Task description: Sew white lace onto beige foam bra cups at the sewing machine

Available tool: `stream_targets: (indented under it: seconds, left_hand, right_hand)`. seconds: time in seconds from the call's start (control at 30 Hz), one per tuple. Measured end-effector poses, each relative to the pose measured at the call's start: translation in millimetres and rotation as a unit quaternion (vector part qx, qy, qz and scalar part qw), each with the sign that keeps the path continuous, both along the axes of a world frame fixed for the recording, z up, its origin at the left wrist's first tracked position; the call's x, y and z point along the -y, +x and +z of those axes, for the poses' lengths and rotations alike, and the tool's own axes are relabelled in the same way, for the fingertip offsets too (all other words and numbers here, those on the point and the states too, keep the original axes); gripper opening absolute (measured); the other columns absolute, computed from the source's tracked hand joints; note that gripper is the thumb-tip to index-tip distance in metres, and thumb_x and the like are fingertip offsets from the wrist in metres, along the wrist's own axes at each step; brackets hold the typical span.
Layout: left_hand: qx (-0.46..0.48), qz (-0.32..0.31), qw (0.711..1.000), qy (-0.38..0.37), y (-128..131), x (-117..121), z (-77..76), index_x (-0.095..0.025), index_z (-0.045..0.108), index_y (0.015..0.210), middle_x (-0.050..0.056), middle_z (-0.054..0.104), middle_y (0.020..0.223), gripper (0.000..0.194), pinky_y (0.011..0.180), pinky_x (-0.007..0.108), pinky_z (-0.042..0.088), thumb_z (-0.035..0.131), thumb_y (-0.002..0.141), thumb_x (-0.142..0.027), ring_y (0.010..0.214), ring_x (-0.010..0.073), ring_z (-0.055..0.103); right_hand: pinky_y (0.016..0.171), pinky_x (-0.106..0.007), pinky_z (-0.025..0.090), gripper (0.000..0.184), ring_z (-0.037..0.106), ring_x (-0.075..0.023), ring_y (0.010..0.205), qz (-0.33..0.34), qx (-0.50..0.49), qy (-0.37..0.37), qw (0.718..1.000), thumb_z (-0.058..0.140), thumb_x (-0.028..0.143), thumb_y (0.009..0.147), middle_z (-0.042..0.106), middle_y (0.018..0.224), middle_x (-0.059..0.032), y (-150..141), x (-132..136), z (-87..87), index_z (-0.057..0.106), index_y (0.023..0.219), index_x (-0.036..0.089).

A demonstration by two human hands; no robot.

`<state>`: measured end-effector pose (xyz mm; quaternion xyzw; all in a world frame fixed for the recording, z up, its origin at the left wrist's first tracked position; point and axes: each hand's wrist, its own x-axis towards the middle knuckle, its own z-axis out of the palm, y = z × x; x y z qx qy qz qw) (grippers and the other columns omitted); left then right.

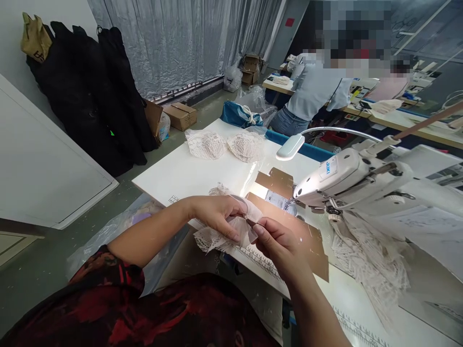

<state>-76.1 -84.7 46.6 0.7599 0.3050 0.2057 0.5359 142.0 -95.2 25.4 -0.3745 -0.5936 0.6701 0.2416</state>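
My left hand (217, 216) is closed around a piece of white lace fabric (217, 238) at the near edge of the white sewing table (188, 173). My right hand (278, 243) pinches the same lace at a small seam point right beside the left thumb. The lace hangs down over the table's printed ruler edge. The white sewing machine (361, 178) stands just right of my hands, its needle area lit by a gooseneck lamp (290, 147). Brown cardboard pieces (278, 182) lie on the table around the needle plate.
Two white lace cups (226, 144) lie at the table's far end. More lace (365, 255) hangs beside the machine. A clear plastic bag (119, 229) sits left of the table. Black garments (94, 91) hang at the left wall. Another person (314, 91) works at a far table.
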Motion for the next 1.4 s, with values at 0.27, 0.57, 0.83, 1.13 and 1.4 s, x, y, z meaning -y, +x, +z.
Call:
stream_targets:
  seconds: [0.27,0.57,0.83,1.13,1.4]
  left_hand:
    - [0.046,-0.035,0.995,-0.075,5,-3,-4.1,-0.011,0.060,0.099,0.003,0.063,0.088,0.032,0.066,0.022,0.046,0.070,0.071,-0.023,0.077,0.0152,0.058]
    - [0.031,-0.050,0.993,-0.098,-6,-7,0.5,-0.016,0.024,0.148,0.008,0.061,0.121,0.091,0.083,0.026,0.048,0.072,0.072,-0.026,0.103,0.0206,0.061]
    - [-0.262,0.278,0.908,0.171,-84,-36,24.3,-0.013,0.047,0.136,0.007,0.064,0.114,0.058,0.094,0.035,0.045,0.060,0.083,-0.033,0.104,0.0213,0.058]
    - [-0.270,0.167,0.907,0.278,5,-10,-22.6,-0.016,0.050,0.130,0.014,0.048,0.136,0.067,0.103,0.043,0.038,0.065,0.077,-0.054,0.126,0.0303,0.043]
    - [-0.103,0.193,0.968,0.125,13,-16,-37.6,-0.015,0.057,0.079,0.002,0.057,0.076,0.025,0.069,0.027,0.043,0.043,0.092,-0.031,0.072,0.0148,0.053]
  right_hand:
    - [0.047,-0.022,0.018,0.032,0.026,-0.0056,0.049,-0.011,-0.029,0.009,0.999,0.058,0.045,0.086,0.031,0.055,0.0074,-3,0,-7.6,0.051,0.070,0.018]
    - [0.044,-0.020,0.026,0.034,0.036,-0.0065,0.047,-0.051,0.004,0.024,0.998,0.059,0.052,0.083,0.053,0.062,0.0027,6,-3,-10.7,0.063,0.095,0.020]
    - [0.063,-0.040,0.051,0.046,0.064,-0.0280,0.076,-0.180,0.466,0.354,0.791,0.044,0.056,0.085,0.070,0.097,-0.0100,117,-18,-41.0,0.068,0.105,0.022]
    - [0.097,-0.047,0.045,0.048,0.053,-0.0316,0.117,-0.094,0.469,0.499,0.722,0.037,0.041,0.092,0.057,0.129,-0.0182,113,-21,-54.5,0.062,0.119,0.010]
    - [0.101,-0.049,0.043,0.040,0.057,-0.0266,0.116,0.095,0.127,0.224,0.962,0.053,0.042,0.088,0.064,0.123,-0.0104,54,15,-32.2,0.059,0.125,0.025]
